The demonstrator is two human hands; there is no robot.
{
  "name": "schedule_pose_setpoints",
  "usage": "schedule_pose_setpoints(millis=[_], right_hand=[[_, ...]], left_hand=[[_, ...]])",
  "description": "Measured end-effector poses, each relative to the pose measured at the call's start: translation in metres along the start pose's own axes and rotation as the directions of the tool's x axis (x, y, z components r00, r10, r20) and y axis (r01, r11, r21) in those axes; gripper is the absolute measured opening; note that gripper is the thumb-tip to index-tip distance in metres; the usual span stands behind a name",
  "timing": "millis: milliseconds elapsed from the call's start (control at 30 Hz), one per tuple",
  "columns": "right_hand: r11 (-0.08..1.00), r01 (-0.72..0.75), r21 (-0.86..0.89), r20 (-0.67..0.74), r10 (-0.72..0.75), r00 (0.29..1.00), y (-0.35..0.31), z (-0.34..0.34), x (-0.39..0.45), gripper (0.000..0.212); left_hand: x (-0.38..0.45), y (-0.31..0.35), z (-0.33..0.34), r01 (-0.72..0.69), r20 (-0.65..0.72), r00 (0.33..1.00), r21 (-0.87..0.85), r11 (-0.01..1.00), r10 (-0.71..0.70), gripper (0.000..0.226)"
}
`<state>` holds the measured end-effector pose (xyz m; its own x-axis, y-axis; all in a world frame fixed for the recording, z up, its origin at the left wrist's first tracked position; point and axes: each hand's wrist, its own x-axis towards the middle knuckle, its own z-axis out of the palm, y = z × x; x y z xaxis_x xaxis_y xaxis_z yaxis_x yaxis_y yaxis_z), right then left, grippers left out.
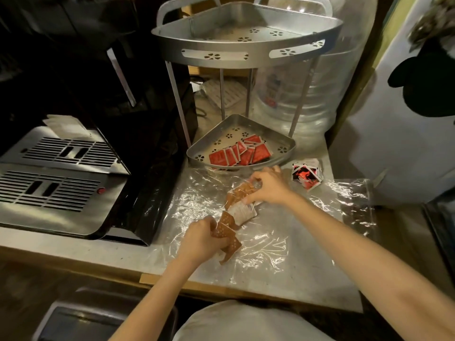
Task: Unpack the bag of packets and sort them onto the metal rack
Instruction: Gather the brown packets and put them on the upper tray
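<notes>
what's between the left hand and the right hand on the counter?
In the head view, a loose string of brown dotted packets with one white packet spans from left hand to right hand, lying on crinkled clear plastic.

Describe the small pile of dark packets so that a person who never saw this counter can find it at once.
Start at the metal rack in the counter's back corner and find its lower shelf, which holds red packets. Just right of that shelf, loose on the counter beyond the right hand, lies the dark pile. Its packets are black and red with white edges, not plain red or brown.
</notes>
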<state>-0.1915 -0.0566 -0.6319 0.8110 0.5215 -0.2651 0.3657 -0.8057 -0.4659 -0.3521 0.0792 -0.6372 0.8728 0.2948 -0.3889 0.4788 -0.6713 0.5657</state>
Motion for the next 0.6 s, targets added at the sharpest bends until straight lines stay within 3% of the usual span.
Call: schedule_pose_setpoints(millis=[167, 300, 433, 533, 600], right_hand=[[0.977, 0.004, 0.212, 0.075, -0.021, 0.997, 0.004, -0.017, -0.007, 0.038], [0.951, -0.010, 0.308, 0.056, -0.007, 0.998, 0.007, -0.029, -0.013, 0.027], [0.872, -0.046, 0.487, 0.037, 0.032, 0.999, 0.008, -0.044, -0.023, 0.047], [0.848, -0.053, 0.527, 0.036, 0.040, 0.999, 0.011, -0.047, -0.024, 0.053], [0.843, -0.062, 0.535, 0.054, 0.039, 0.998, 0.014, -0.048, -0.025, 0.064]], left_hand=[[0.009, -0.001, -0.016, 0.108, 0.106, 0.992, -0.381, 0.918, -0.073, 0.028], [0.018, -0.003, -0.031, 0.147, 0.121, 0.989, -0.633, 0.760, -0.090, 0.038], [0.031, -0.005, -0.039, 0.150, 0.133, 0.988, -0.766, 0.625, -0.073, 0.049], [0.039, -0.004, -0.038, 0.167, 0.141, 0.986, -0.828, 0.536, -0.090, 0.066], [0.043, -0.004, -0.033, 0.216, 0.201, 0.976, -0.880, 0.422, -0.080, 0.070]])
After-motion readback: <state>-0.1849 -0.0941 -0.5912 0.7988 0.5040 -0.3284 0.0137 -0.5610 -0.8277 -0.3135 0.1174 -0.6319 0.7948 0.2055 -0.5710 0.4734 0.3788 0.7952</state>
